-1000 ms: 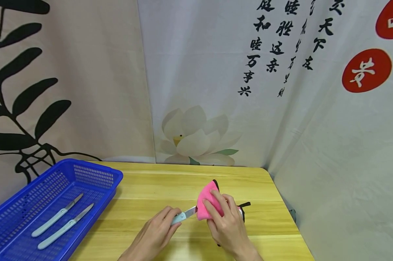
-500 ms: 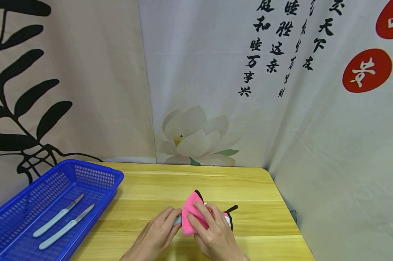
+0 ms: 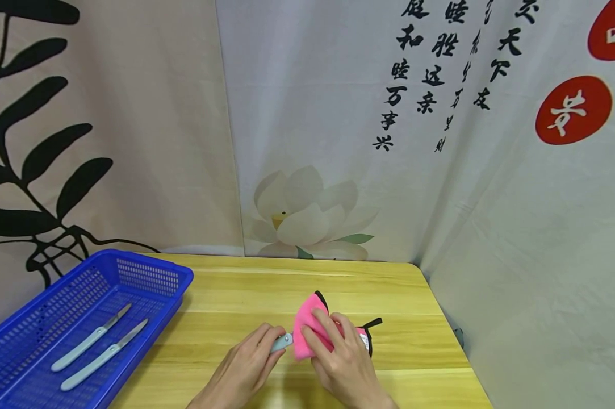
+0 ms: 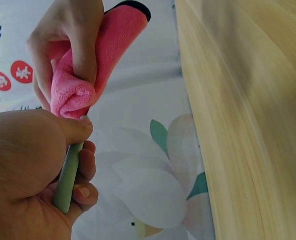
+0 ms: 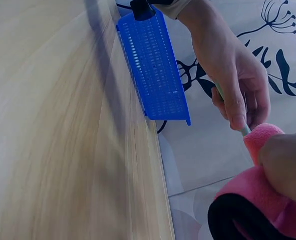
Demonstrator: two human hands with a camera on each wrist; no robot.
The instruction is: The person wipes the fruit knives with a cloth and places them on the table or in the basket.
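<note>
My left hand (image 3: 243, 363) grips a knife by its pale blue-green handle (image 4: 66, 180), thumb laid along it. A pink cloth (image 3: 307, 329) with black edging is wrapped around the blade, which is hidden inside the folds. With curled fingers my right hand (image 3: 345, 355) holds that cloth around the blade, just right of the left hand. In the left wrist view the cloth's rolled end meets the left thumb tip. Both hands are held above the wooden table (image 3: 246, 284).
A blue plastic basket (image 3: 154, 267) stands on the left of the table. Two more knives with pale handles, one knife (image 3: 90, 338) beside the other knife (image 3: 103, 355), lie in it. A printed fabric curtain (image 3: 312, 113) hangs behind the table.
The right hand slid the cloth left along the blade up to the handle, then back a little to the right. The left hand stays nearly still on the knife.
</note>
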